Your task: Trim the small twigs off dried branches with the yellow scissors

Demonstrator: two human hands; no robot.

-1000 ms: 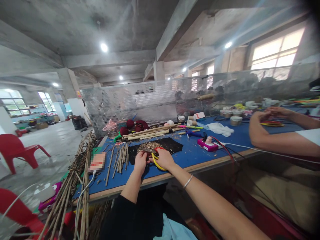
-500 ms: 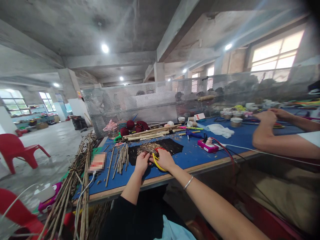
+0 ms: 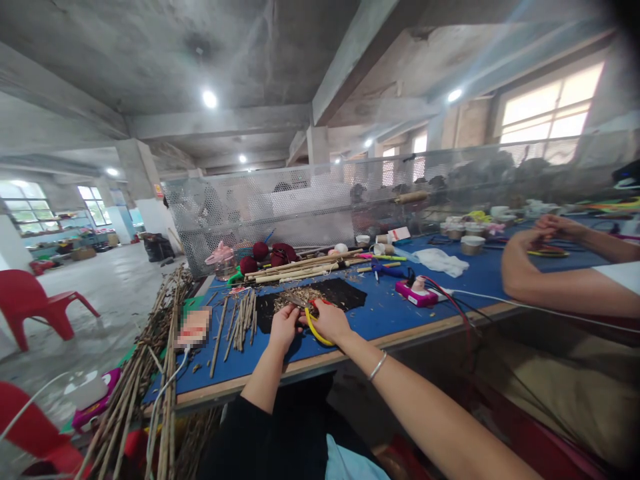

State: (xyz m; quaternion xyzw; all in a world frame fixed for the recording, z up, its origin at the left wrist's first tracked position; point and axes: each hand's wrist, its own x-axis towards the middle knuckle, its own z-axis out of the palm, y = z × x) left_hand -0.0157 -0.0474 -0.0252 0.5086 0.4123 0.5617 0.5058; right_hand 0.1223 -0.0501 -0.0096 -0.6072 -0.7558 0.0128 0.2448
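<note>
My right hand (image 3: 329,321) is closed on scissors (image 3: 316,328) with yellow and red handles, their blades pointing left. Beside it, my left hand (image 3: 285,327) has its fingers pressed together near the blades; what they hold is too small to name. Both hands are over the front edge of a black cloth (image 3: 345,293), which carries a heap of light wood chips (image 3: 300,293). Cut sticks (image 3: 243,320) lie on the blue table to the left of the cloth.
Long branches (image 3: 135,380) lean over the table's left end. Peeled sticks (image 3: 295,270), a blue glue gun (image 3: 387,269) and a magenta power strip (image 3: 416,293) lie behind and to the right. Another person's arms (image 3: 545,260) reach in at right.
My hands and the scissors have hardly moved. At the right, the other person's hands have shifted slightly and drawn closer together.
</note>
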